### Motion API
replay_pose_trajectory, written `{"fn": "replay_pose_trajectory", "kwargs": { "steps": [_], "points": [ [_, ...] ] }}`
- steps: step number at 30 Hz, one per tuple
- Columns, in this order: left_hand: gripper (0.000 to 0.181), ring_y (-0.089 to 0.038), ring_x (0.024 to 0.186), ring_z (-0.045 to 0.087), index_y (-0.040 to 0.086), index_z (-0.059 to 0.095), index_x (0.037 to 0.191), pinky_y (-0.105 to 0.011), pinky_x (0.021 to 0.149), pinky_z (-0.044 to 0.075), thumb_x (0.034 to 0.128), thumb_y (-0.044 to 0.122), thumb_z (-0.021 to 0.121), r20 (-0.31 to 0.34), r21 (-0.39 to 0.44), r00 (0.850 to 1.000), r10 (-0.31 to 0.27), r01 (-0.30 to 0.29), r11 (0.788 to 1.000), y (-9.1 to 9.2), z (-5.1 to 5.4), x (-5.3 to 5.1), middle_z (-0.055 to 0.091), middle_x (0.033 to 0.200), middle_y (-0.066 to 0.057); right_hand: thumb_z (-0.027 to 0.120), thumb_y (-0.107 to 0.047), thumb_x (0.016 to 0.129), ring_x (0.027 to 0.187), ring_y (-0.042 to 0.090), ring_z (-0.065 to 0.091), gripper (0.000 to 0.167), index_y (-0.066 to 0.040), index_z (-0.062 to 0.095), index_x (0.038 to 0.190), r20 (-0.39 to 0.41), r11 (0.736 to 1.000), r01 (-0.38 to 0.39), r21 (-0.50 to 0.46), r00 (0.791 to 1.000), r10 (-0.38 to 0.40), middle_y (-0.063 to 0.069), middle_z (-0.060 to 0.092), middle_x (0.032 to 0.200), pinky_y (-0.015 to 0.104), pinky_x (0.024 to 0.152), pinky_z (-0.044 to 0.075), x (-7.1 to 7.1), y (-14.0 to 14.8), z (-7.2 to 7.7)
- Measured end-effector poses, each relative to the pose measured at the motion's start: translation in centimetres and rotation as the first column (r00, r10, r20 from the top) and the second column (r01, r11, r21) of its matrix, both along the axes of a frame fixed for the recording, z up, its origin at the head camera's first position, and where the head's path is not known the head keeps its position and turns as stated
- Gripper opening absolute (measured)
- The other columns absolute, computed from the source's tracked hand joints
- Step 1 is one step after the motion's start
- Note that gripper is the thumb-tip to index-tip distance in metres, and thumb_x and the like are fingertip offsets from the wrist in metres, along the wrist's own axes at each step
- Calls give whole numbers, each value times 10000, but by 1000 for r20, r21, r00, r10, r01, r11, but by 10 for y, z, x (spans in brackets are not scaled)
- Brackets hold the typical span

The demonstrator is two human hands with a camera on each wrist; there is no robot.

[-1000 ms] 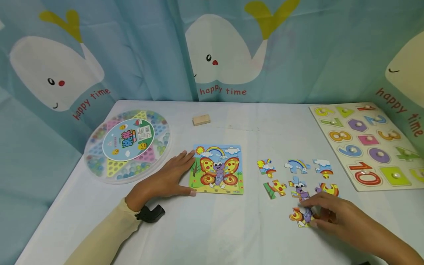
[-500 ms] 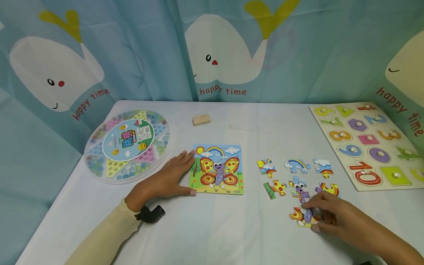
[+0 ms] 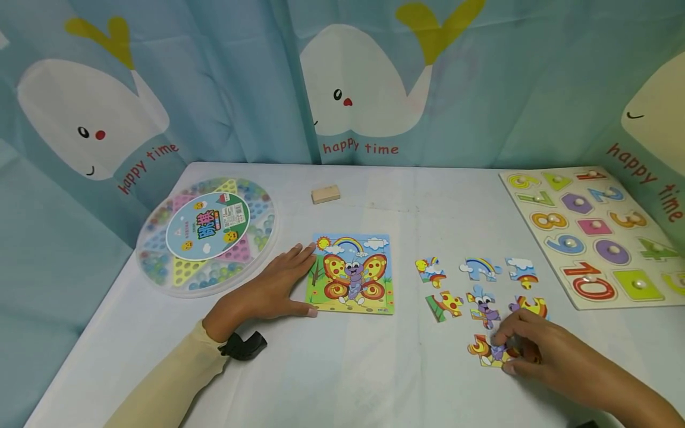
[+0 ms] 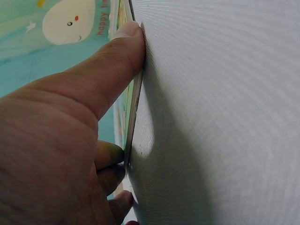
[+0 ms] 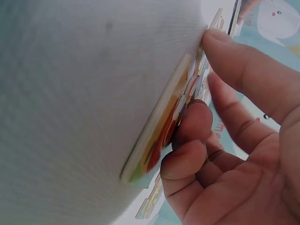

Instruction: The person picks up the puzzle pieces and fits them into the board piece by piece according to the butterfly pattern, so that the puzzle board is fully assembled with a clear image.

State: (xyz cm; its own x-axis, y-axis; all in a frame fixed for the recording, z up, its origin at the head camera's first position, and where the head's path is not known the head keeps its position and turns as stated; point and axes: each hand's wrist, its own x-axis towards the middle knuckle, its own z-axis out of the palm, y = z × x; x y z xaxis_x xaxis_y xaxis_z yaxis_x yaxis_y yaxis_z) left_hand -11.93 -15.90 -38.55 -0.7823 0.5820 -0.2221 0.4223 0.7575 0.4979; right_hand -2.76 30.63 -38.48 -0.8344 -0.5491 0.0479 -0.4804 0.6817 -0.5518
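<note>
My left hand (image 3: 275, 285) lies with its fingers spread along the left side of a square butterfly puzzle board (image 3: 350, 306); thumb and fingertips touch its edge. In the left wrist view the thumb (image 4: 108, 65) presses against that board's thin edge. My right hand (image 3: 551, 353) has curled fingers over the lower loose pieces. Its forefinger and thumb pinch the top and bottom edges of the lower middle puzzle piece (image 3: 488, 353), flat on the table. Another piece (image 5: 154, 140), with a green corner, touches the curled fingers in the right wrist view; the hand mostly hides it from above.
Several loose puzzle pieces, such as the rainbow piece (image 3: 480, 268) and the butterfly-head piece (image 3: 484, 306), are spread on the white table (image 3: 342, 374). A number peg board (image 3: 594, 238) lies right, a round marble game box (image 3: 206, 235) left, and a wooden block (image 3: 325, 194) behind.
My right forefinger has shifted slightly right and toward me, and the thumb slightly down, uncovering more of the lower middle piece. The left hand and the board stay put.
</note>
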Motion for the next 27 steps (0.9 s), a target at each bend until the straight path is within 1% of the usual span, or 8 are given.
{"fn": "replay_pose_trajectory", "kwargs": {
  "steps": [4,8,11,13,16,20,23,27],
  "points": [
    [1054,-250,1476,-36,53,188,1550,-471,1170,50,795,514,760,-2,-1,1000,-3,3,1000,0,0,0,38,1627,-16,847,-144,737,652,-21,423,428,-158,622,1100,44,999,26,33,999,-27,-136,478,906,172,534,353,0,0,1],
    [1053,-250,1477,-32,60,195,1551,-473,1170,52,789,512,764,-2,6,1000,1,-1,1000,0,-1,0,47,1628,-13,848,-176,737,656,-26,411,420,-134,647,1103,78,994,53,95,995,-60,-22,517,1013,180,544,350,0,-2,4],
    [1052,-247,1478,-32,63,198,1552,-472,1170,50,788,511,765,-2,11,1000,4,-4,1000,0,-1,1,49,1628,-12,849,-195,736,662,-25,404,410,-135,654,1092,92,990,63,122,993,-75,16,515,1023,183,545,350,0,-3,6],
    [1053,-248,1478,-32,63,198,1552,-473,1170,49,787,513,765,-3,11,1000,4,-4,1000,1,0,1,49,1628,-12,851,-207,733,668,-23,402,407,-145,650,1082,91,989,68,130,993,-80,-1,505,993,186,545,349,0,-3,7],
    [1053,-249,1478,-34,64,197,1552,-474,1170,48,789,516,763,-1,10,1000,3,-3,1000,1,0,1,47,1628,-11,857,-192,722,664,-15,404,417,-161,624,1067,74,992,69,102,994,-76,-73,476,893,190,528,348,1,-4,7],
    [1048,-251,1477,-33,63,200,1551,-471,1170,48,791,514,762,-1,9,1000,1,-1,1000,1,1,1,48,1628,-14,835,-152,755,652,4,414,372,-159,615,1055,129,993,95,71,986,-104,-135,466,775,210,508,351,2,-4,8],
    [1045,-251,1477,-32,61,202,1551,-468,1170,48,792,512,762,0,10,1000,2,-2,1000,1,2,1,48,1628,-15,800,-112,795,666,6,438,288,-152,642,1032,170,993,104,62,979,-113,-156,534,794,212,519,376,1,-3,8],
    [1046,-249,1477,-33,61,199,1551,-468,1170,49,793,515,759,2,10,1000,2,-2,1000,0,1,1,47,1628,-14,771,-57,813,703,9,476,238,-163,665,998,157,997,74,15,985,-75,-163,608,892,207,540,413,-1,-1,7]
  ]
}}
